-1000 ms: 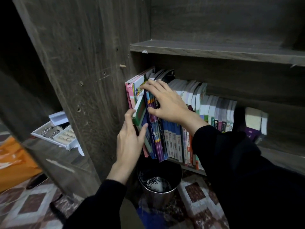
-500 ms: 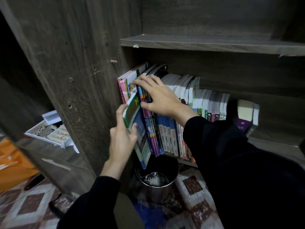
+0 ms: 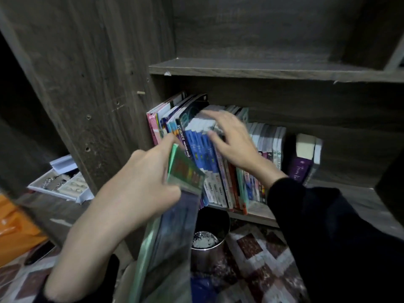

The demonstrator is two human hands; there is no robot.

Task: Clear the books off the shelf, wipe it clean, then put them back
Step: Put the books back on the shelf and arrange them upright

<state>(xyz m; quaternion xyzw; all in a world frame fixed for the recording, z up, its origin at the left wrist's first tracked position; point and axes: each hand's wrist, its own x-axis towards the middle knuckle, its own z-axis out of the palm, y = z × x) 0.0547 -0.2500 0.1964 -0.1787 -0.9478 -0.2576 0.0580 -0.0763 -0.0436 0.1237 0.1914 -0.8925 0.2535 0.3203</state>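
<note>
Head view: my left hand (image 3: 131,193) grips a green book (image 3: 185,170), clear of the shelf (image 3: 258,212); my right hand (image 3: 234,143), fingers (image 3: 215,115) spread, rests on the books (image 3: 211,171) standing on it.

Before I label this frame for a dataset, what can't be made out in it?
Head view only:
- Green book title: motion blur; left hand grips it.
- Its lower end: cut off by the bottom edge.
- Tops of some shelved books: covered by the right hand.
- Shelf front edge, right part: behind the black sleeve.
</note>
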